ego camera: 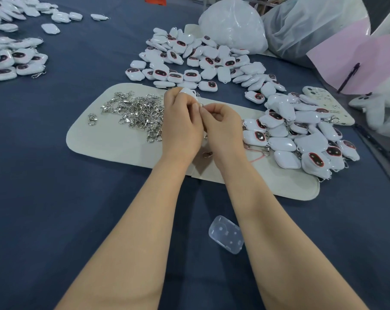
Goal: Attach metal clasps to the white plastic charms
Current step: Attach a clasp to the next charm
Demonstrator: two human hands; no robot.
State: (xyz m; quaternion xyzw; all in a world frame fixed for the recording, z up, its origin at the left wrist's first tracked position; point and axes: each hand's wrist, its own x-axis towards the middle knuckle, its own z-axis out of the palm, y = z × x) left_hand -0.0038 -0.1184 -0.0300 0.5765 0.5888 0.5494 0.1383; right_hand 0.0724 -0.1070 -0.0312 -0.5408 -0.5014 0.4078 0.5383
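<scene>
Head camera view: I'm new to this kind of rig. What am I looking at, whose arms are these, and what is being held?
There is no robot here. A person wears one camera on the head, looking forward and down, so the two bare arms entering from the bottom are the wearer's own. The left hand grips a white charm, of which only the top shows above the fingers. The right hand pinches what looks like a clasp against it, mostly hidden by fingers. Both work above a cream mat on a blue cloth. On the mat, left of the hands, lies a heap of loose metal clasps. Beyond the hands sits a pile of charms. To the right, another pile shows clasps already fitted on several. A clear plastic case lies near the right forearm.
</scene>
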